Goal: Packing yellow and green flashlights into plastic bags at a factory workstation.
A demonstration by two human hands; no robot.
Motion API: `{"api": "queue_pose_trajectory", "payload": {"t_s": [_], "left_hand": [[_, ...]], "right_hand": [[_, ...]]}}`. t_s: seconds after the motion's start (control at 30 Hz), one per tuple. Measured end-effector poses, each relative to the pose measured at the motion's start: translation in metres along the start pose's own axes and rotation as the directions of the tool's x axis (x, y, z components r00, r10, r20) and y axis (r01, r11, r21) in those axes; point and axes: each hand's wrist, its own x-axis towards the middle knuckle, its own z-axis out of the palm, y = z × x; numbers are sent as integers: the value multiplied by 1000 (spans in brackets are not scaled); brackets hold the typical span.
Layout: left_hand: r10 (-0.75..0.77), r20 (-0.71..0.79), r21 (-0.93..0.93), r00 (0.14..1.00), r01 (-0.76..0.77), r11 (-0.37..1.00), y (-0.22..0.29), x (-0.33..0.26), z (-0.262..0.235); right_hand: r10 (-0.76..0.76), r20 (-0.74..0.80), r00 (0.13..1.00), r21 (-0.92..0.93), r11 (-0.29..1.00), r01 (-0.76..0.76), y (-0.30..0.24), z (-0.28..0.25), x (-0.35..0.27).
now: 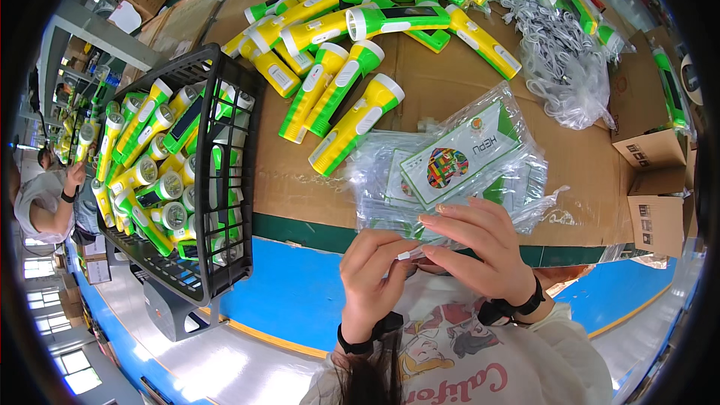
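Note:
My left hand is closed, its thumb and fingers pinching a small white piece that looks like a cable end. The thumb of my right hand meets the same piece, while its other fingers reach out over the clear plastic bags. Just beyond both hands lies a pile of clear bags. On top, one bag holds a white and green printed card with a colourful picture. Whatever lies beneath my right fingers is hidden.
Yellow and green flashlights lie heaped across the cardboard-covered table. At the left, a black basket is filled with more flashlights. White cables in a clear bag lie far right, near an opened carton. Another person is at the far left.

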Motion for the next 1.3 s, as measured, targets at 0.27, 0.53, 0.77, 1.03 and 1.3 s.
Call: {"api": "queue_pose_trajectory", "payload": {"t_s": [0.27, 0.53, 0.77, 1.03, 1.3], "left_hand": [[25, 15, 33, 1000, -25, 999, -6, 0, -2], [-13, 12, -9, 1000, 14, 1000, -6, -2, 1], [27, 22, -71, 999, -25, 997, -17, -10, -14], [-136, 138, -246, 981, 167, 955, -20, -11, -35], [-195, 68, -616, 979, 194, 764, -37, -25, -61]], "right_hand": [[6, 21, 1000, 111, 994, -8, 5, 8, 1], [174, 209, 962, 246, 943, -225, 1, 11, 10], [130, 374, 918, 328, 907, -262, 18, 11, 9], [58, 487, 872, 327, 913, -243, 23, 7, 14], [-165, 655, 737, 506, 821, -265, 40, -17, 39]]}}
